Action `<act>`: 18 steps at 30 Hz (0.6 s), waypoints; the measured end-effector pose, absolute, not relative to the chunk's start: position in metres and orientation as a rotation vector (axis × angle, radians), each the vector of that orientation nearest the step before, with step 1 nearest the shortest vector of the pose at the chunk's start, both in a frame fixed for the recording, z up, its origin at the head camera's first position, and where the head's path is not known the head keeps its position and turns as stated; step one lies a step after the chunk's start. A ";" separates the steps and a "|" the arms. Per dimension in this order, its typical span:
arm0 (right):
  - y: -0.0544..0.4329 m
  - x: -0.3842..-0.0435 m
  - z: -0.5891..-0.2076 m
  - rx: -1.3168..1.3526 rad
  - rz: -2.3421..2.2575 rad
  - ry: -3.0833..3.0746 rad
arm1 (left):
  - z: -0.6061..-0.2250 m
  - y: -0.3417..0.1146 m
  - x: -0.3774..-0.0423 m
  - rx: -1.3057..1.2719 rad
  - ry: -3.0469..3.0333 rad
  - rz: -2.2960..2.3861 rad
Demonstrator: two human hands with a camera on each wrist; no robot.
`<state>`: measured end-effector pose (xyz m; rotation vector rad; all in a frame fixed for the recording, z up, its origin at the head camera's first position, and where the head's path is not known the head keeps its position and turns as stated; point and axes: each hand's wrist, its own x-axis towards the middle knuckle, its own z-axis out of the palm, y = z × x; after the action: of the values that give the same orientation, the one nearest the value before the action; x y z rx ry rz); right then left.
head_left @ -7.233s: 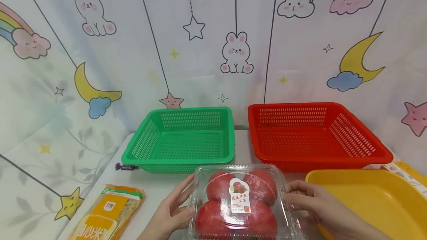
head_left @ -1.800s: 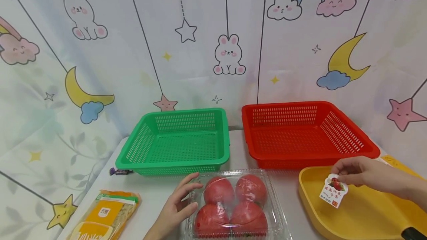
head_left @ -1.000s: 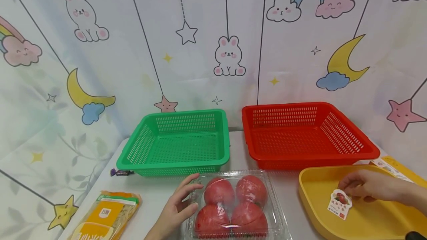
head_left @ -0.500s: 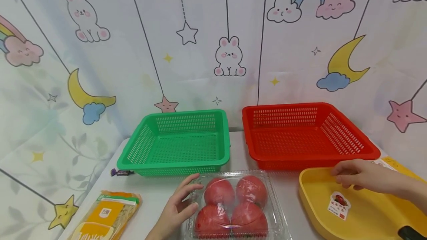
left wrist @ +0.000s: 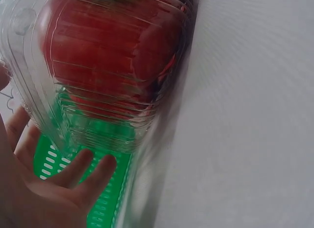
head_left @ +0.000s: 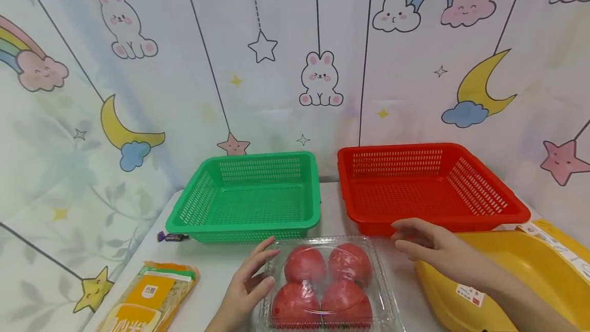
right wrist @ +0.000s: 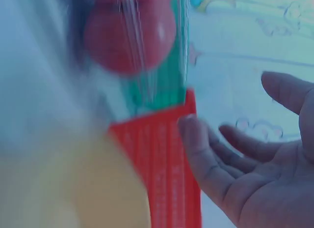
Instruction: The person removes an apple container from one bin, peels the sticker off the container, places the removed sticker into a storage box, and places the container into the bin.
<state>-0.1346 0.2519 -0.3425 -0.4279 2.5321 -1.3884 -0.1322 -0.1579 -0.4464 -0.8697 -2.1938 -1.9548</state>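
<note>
A clear plastic clamshell box (head_left: 382,296) of several round red fruits (head_left: 346,263) sits at the front middle of the table in the head view. My left hand (head_left: 245,286) rests beside its left edge, fingers loosely bent; in the left wrist view, the fingertips (left wrist: 105,164) lie close to the ridged box side, and contact is hard to tell. My right hand (head_left: 426,247) hovers between the box and the yellow tub (head_left: 521,291), with nothing in it. In the right wrist view its fingers are spread. The apple label (head_left: 470,295) lies in the tub, partly hidden behind my right forearm.
Behind the box stand a green basket (head_left: 258,229) and a red basket (head_left: 438,223). A yellow food packet (head_left: 149,296) lies at left, with a small dark-wrapped sweet (head_left: 172,237) beyond it. A patterned curtain (head_left: 276,91) hangs behind.
Earlier the right hand peeled the label off the box and carried it right. It has let it go in the yellow tub and come back left. The left hand has stayed by the box.
</note>
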 end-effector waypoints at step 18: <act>0.199 -0.126 -0.386 -0.150 -1.362 2.538 | -0.447 -0.153 -0.125 -0.538 -2.267 -2.046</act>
<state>-0.1264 0.1995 -0.3859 -0.1496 2.5377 -1.3616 -0.1250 -0.1534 -0.4470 -0.5382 -2.2668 -2.0462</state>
